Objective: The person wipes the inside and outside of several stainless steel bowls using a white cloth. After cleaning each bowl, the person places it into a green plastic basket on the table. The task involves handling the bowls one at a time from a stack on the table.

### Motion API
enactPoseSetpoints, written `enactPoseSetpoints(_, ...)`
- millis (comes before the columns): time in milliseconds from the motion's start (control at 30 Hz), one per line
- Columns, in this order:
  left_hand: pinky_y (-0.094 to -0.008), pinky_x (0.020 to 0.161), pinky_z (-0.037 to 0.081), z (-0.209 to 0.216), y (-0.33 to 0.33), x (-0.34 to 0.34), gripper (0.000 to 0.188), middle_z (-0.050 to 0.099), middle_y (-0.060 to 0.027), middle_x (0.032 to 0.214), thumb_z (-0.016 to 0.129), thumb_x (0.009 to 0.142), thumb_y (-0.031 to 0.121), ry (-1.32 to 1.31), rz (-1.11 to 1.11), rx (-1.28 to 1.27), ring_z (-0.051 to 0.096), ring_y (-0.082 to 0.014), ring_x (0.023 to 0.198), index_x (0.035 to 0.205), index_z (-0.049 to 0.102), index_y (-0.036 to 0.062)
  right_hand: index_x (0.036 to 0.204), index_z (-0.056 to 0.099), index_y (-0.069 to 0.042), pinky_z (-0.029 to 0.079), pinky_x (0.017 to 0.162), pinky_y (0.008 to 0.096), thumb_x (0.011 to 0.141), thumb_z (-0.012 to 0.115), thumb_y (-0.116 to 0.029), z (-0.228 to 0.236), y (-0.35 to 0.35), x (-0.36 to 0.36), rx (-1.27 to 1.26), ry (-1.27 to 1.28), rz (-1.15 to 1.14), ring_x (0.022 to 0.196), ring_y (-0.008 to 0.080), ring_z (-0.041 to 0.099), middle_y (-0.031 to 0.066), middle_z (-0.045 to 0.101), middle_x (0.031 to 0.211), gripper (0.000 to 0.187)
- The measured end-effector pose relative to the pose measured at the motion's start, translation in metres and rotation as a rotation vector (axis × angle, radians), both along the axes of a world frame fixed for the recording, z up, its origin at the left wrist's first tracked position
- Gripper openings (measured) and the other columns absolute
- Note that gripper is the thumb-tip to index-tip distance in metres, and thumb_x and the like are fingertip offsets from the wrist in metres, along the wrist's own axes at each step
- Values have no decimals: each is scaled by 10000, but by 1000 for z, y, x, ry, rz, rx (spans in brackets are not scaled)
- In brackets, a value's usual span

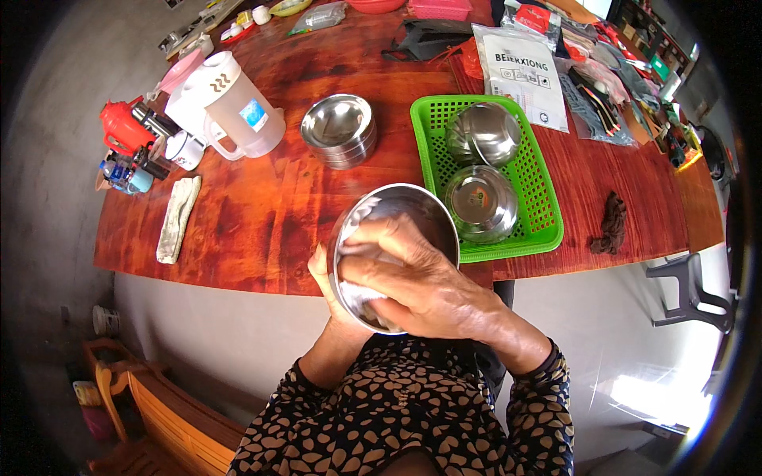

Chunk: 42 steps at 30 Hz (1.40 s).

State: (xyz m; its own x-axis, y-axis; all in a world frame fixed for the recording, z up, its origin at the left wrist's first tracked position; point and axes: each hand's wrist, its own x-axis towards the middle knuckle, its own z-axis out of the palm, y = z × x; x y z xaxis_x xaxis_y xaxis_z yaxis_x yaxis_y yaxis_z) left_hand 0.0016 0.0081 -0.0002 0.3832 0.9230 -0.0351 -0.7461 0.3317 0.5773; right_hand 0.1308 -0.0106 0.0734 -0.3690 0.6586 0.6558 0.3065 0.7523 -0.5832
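- Table, red-brown wood, glossy.
- Green basket, holding two steel bowls; the nearer bears a mark too small for us to read.
- White packet, bold dark lettering across it.
- Pitcher, blue label, print illegible to us.
- Held bowl, steel, round, over the table's near edge; mouth upward.
- Right hand, fingers bent inside the held bowl; we cannot tell whether they pinch the whitish patch beneath.
- Left hand, gripping the outer wall, fingers mostly hidden.
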Motion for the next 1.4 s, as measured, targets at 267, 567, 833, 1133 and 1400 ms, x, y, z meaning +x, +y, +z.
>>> enactPoseSetpoints(267,-428,976,356,26,0,4,846,452,-147,1286,514,710,643,22,38,-3,443,-289,1158,1298,407,43,882,595,1,482,692,361,687,612,-89,-14,11,9,266,-391,-746,935,267,496,110,472,1080,215)
enactPoseSetpoints(567,-442,937,400,21,-2,-1,803,488,-158,1241,463,753,639,97,13,11,487,-302,1109,1279,417,34,976,571,-52,469,736,385,616,698,-35,-12,-16,33,-112,-325,-565,911,308,518,87,480,1012,382)
enactPoseSetpoints(833,-423,925,419,12,1,1,745,528,-138,1197,407,803,641,-406,-219,-61,505,-262,1107,1248,457,45,1115,571,-27,498,768,361,637,674,-16,6,23,13,398,-259,-441,953,276,515,105,515,1083,488)
enactPoseSetpoints(1133,-424,947,394,15,1,-7,811,506,-132,1224,437,763,669,-73,-62,51,483,-268,1113,1265,440,32,1080,567,-27,484,754,377,634,731,-51,-6,31,19,142,-119,-513,896,303,543,122,544,993,476)
enactPoseSetpoints(1400,-418,938,390,-13,2,-18,868,493,-158,1231,513,699,629,94,42,-9,477,-284,1119,1299,376,16,1012,521,23,470,714,427,704,685,-147,-32,9,18,-288,-64,-634,833,373,564,201,558,892,388)
